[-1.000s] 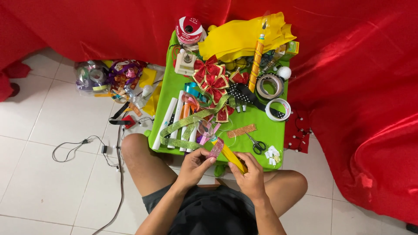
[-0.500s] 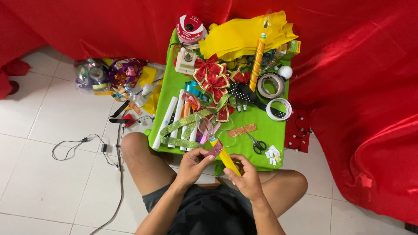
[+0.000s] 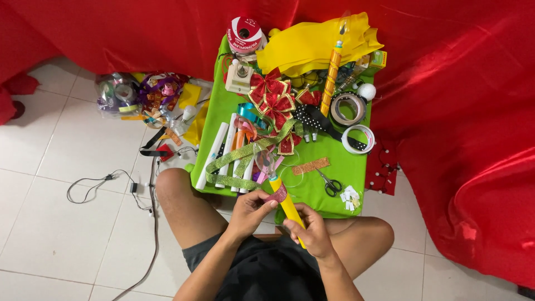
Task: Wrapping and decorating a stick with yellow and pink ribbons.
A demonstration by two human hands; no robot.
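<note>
Just below the green desk [image 3: 334,167], the right hand [image 3: 312,231] clamps the yellow stick [image 3: 287,203] while left hand [image 3: 251,210] fingers pinch a pink glitter strip [image 3: 277,194] partly wrapped round it, the loose end seemingly unfixed.

Glossy red satin cloth [image 3: 446,111] drapes the whole backdrop from nine o'clock round to four o'clock. Pale square floor tiles [image 3: 56,234] with grey grout fill the seven o'clock side. A small bright-green tabletop [image 3: 345,167] stands at centre, evenly lit.
</note>
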